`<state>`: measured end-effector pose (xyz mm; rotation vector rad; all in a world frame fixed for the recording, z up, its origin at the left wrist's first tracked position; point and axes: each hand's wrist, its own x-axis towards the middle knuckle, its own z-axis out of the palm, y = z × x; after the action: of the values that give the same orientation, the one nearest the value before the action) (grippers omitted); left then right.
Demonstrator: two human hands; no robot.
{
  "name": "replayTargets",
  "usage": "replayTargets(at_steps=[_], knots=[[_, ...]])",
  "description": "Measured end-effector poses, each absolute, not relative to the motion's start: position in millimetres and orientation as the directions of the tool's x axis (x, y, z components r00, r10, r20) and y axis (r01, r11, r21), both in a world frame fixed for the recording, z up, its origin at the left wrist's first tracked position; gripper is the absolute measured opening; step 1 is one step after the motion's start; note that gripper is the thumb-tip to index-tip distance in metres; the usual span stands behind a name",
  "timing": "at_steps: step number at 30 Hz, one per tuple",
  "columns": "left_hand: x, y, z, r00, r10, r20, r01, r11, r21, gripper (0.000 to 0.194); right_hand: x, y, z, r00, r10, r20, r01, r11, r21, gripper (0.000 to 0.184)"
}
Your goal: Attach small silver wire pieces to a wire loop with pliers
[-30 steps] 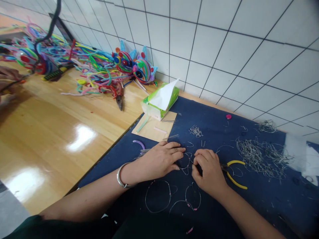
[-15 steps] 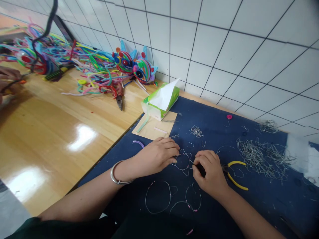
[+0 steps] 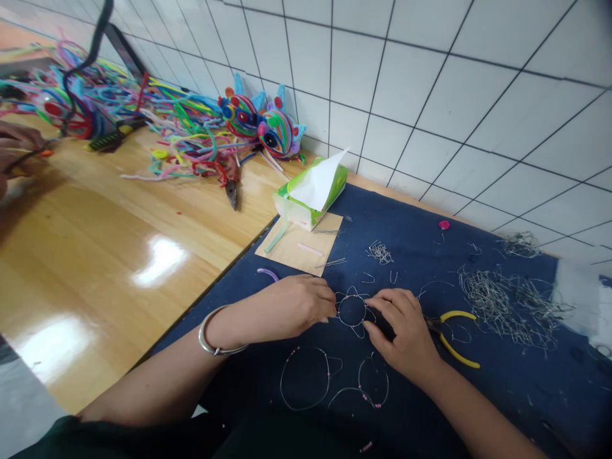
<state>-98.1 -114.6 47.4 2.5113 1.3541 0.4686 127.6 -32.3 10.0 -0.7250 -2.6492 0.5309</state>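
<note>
A small beaded wire ring with pointed wire loops around it lies on the dark blue mat between my hands. My left hand is closed at its left side, fingertips pressed together on the wire; the exact grip is partly hidden. On the opposite side, my right hand has thumb and forefinger apart, both touching the rim. Nearer to me lie a larger wire hoop and another beaded wire piece. Yellow-handled pliers rest just beyond my right hand, their jaws partly hidden by it.
A tissue pack stands near the wall beside a tan card. Tangled wire lies on the right. Pipe cleaners and red-handled pliers occupy the wooden table. Another person's hand is at far left.
My left hand has drawn slightly left, its fingers bunching closer together. My right thumb and forefinger have spread from a pinch onto the ring's right rim. The view has shifted slightly.
</note>
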Motion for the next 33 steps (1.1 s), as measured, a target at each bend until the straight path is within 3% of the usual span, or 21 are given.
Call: replayTargets(at_steps=[6, 16, 23, 33], knots=[[-96.4, -114.8, 47.1, 0.566, 0.82, 0.081, 0.734, -0.546, 0.404, 0.02, 125.9, -33.9, 12.6, -0.83, 0.537, 0.151, 0.449, 0.804, -0.39, 0.031], [-92.2, -117.6, 50.0, 0.569, 0.822, 0.022, 0.751, -0.53, 0.395, 0.015, 124.5, -36.2, 12.8, -0.815, 0.555, 0.169, 0.478, 0.808, -0.345, 0.033], [-92.5, -119.2, 48.8, 0.58, 0.814, 0.037, 0.711, -0.528, 0.464, 0.016, 124.0, -37.0, 12.3, -0.813, 0.558, 0.167, 0.485, 0.808, -0.335, 0.036], [-91.6, -119.7, 47.0, 0.579, 0.814, 0.038, 0.717, -0.531, 0.452, 0.016, 122.2, -40.7, 12.6, -0.805, 0.565, 0.183, 0.492, 0.807, -0.325, 0.044]])
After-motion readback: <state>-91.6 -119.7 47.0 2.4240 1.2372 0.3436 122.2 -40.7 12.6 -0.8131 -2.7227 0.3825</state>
